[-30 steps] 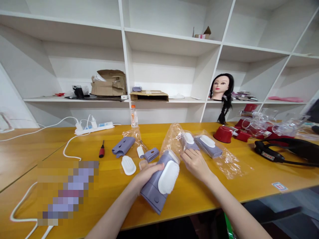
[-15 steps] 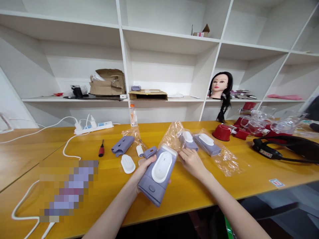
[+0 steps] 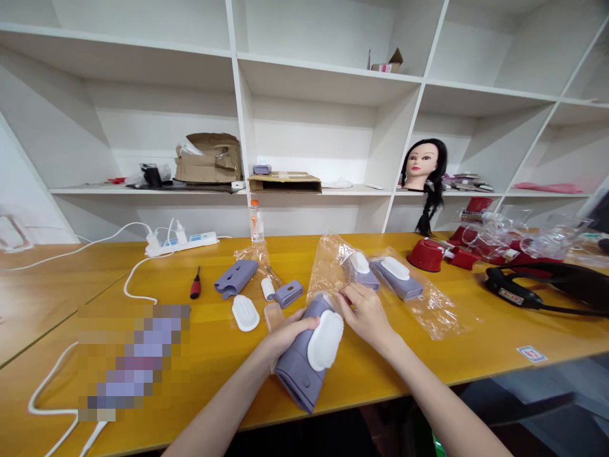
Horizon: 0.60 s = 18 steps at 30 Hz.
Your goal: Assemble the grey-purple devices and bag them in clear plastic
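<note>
My left hand is wrapped round a purple boxy device with a raised white oval piece on its face. Held tilted above the table's front edge, the device has its far end towards a crinkled clear plastic bag. My right hand is closed, fingers curled beside that far end; what they pinch is hidden. Just beyond it lie two similar devices, one purple with a white oval and another. Left of my hands are a purple shell, a small purple cap, a white cylinder and a loose white oval piece.
A red-black screwdriver, a power strip with white cables and a bottle stand left. Red cups, clear plastic parts and a black headset lie right. Behind are white shelves with cardboard boxes and a mannequin head.
The held device has turned in my left hand, its white oval now facing right, and sits slightly lower. My right hand has come down a little, closer to its far end.
</note>
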Motion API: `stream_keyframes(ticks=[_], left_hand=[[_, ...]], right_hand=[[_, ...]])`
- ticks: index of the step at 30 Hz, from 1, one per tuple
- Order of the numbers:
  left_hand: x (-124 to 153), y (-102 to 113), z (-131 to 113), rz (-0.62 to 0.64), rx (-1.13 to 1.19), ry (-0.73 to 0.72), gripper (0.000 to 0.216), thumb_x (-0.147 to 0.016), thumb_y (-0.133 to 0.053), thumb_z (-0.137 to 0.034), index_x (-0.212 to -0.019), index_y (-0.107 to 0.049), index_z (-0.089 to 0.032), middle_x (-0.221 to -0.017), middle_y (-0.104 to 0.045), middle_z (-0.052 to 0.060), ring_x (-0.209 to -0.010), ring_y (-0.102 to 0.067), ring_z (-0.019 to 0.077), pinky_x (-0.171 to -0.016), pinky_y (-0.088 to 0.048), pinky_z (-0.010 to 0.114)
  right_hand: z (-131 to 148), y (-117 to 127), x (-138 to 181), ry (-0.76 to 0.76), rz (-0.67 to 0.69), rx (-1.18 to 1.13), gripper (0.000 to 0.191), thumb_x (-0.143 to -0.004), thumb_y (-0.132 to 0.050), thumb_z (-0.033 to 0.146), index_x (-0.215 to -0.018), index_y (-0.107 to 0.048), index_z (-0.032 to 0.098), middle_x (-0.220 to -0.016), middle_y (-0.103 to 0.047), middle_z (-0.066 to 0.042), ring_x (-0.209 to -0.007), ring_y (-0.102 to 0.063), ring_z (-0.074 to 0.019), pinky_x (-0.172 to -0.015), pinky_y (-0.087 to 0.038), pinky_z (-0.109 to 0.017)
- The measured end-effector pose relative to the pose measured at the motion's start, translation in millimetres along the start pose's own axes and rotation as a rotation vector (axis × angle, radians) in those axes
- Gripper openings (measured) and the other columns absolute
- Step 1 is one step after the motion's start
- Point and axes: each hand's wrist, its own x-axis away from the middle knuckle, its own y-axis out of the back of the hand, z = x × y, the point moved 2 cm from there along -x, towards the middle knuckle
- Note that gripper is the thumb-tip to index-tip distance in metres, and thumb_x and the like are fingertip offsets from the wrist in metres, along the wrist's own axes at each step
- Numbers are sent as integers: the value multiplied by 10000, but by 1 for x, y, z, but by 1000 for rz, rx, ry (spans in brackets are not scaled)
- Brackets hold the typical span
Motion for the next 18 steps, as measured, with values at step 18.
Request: stream_keyframes(ticks=[18], left_hand=[[9,1,-16,-82,-42,-130,550,-615,-676,-301,-1127,-508,-190,-1047,-621,67,-911,-581,210,-757,-423,272]], right_hand=[[4,12,12,242,-82,-134,175,-811,-488,125,-922,-607,189,-805,-544,-68,-757,-520,-172,-642,-447,-308]])
